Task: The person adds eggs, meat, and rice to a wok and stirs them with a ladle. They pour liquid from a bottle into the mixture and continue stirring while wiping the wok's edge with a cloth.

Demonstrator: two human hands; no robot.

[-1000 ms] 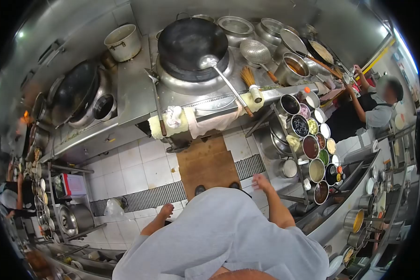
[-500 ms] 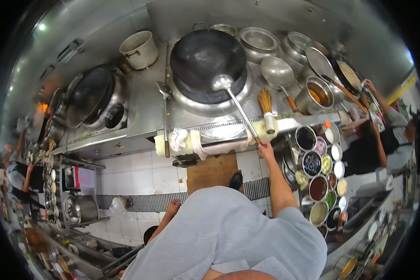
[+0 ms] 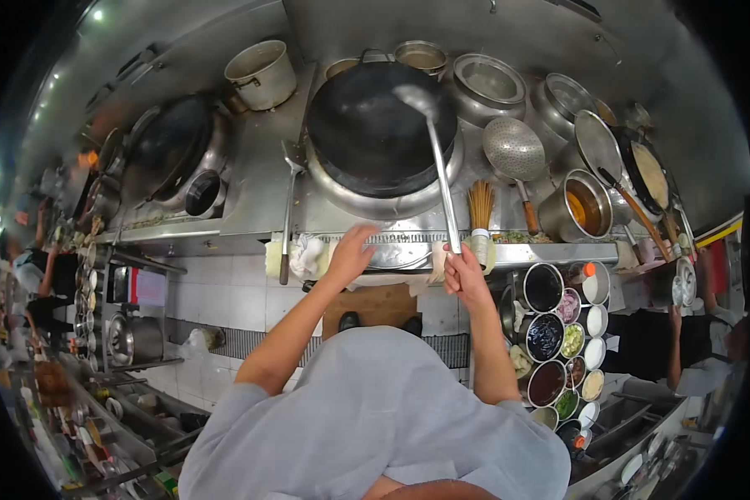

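My right hand (image 3: 467, 277) grips the handle end of a long metal ladle (image 3: 440, 167), whose bowl is over the black wok (image 3: 375, 125) on its burner. Nothing shows in my left hand (image 3: 352, 254), which is over the counter's front edge with its fingers apart, near a white cloth (image 3: 308, 254). To the left of the wok lies a metal spatula (image 3: 288, 196). Right of the ladle are a bamboo brush (image 3: 481, 212) and a perforated skimmer (image 3: 514, 152).
Ingredient containers (image 3: 545, 335) stand at the right beside a metal pot of orange liquid (image 3: 586, 208). A second wok (image 3: 171, 146) and a tall pot (image 3: 262, 77) are at the left. Co-workers are at both sides; one person's arm (image 3: 675, 342) shows at the right.
My left hand has come up from beside my body to the counter edge. The ladle's bowl has moved up and right over the wok, still in my right hand.
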